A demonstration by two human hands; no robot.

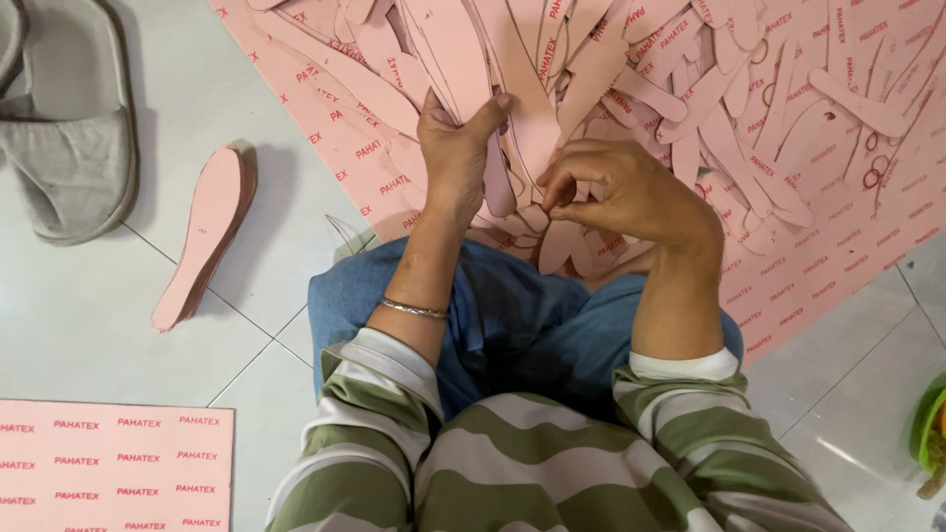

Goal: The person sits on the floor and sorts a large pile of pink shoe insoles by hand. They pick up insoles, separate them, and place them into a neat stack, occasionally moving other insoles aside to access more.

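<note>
On the floor (99, 325) I sit with my knees up, both hands raised over my lap. My left hand (455, 148) is closed on a pink insole (498, 182), thumb and fingers pinching its edge; the insole stands nearly upright, long axis running away from me, one end pointing up toward the heap. My right hand (621, 192) is curled narrow, fingertips pinched at a pink piece just beside the insole. To my left one stack of insoles (202, 236) lies flat, long axis slanting away. Near it sits one grey slipper (74, 148). Farther off spreads the heap of pink cutouts (690, 79), too many to count.
</note>
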